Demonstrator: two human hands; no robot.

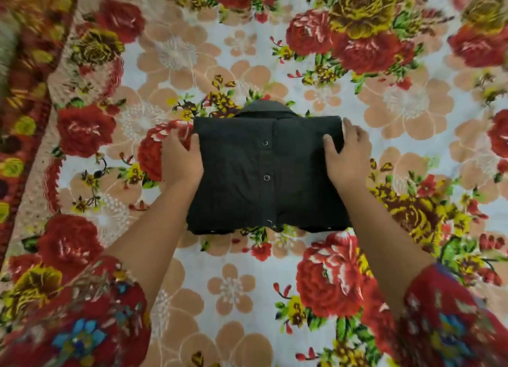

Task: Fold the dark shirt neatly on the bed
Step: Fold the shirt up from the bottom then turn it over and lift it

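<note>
Shirt point(264, 171) is folded to a compact rectangle, lying about mid-bed on the floral bedspread point(233, 289), well away from the bed's left edge w/ the red-patterned border point(24, 97). Collar point(265, 109) pokes out at the far side, button placket runs down the centre, three buttons visible.

My left hand point(180, 160) grips the shirt's left edge: thumb on top of the fabric, fingers curled under/around the side, so it's closed on the shirt. My right hand point(347, 155) does the same on the right edge, thumb on top, fingers wrapped over the far right corner. Both clamped on the bundle, not flat-pressing.

Judgement: folding is basically done, this is the final square-up/settle step.

How to do it well, imo:
- keep pull even on both sides so the placket stays centred; uneven tug will skew the stack.
- near edge isn't clean: lower layers peek out at both near corners and the hem sags in the middle. Tuck those under before letting go.
- top surface shows light wrinkles left of the placket; smooth outward w/ flat palms once the grip is off.
- don't lift high, layers underneath are loose and can slide apart.
- collar looks roughly centred; leave it.

Can't tell how many layers are underneath, edges hide it.
</note>
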